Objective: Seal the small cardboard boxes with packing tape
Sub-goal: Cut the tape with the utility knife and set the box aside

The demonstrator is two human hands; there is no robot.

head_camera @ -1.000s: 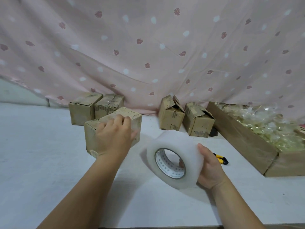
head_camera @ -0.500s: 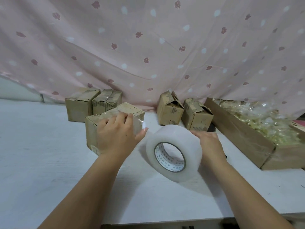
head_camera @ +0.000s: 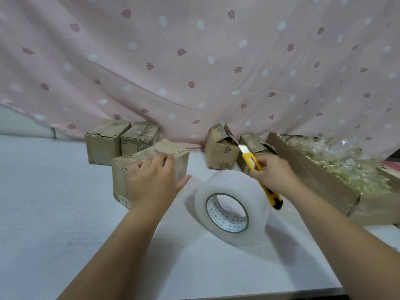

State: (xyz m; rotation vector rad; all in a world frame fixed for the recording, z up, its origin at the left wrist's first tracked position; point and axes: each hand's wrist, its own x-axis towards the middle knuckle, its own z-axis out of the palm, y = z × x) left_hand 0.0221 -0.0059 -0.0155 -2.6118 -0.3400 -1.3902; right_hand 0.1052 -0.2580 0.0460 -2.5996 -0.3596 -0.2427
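A small cardboard box (head_camera: 121, 169) stands on the white table (head_camera: 43, 213) in front of me. My left hand (head_camera: 151, 180) rests over its near top edge, fingers laid flat on the top and thumb out to the right. Right of the box a big roll of clear packing tape (head_camera: 231, 208) stands on its edge, untouched. My right hand (head_camera: 275, 174) grips a yellow utility knife (head_camera: 251, 161) just above and behind the roll, its blade out and pointing up and left.
Two closed small boxes (head_camera: 121, 141) stand behind the near one, by the pink curtain (head_camera: 194, 61). Two more boxes (head_camera: 220, 148) with loose flaps stand at the middle back. A long cardboard tray (head_camera: 313, 176) of clear-wrapped goods fills the right side.
My right hand has let go of the tape roll, reached behind it and picked up the yellow knife from the table. The roll now stands by itself. My left hand stays on the box.
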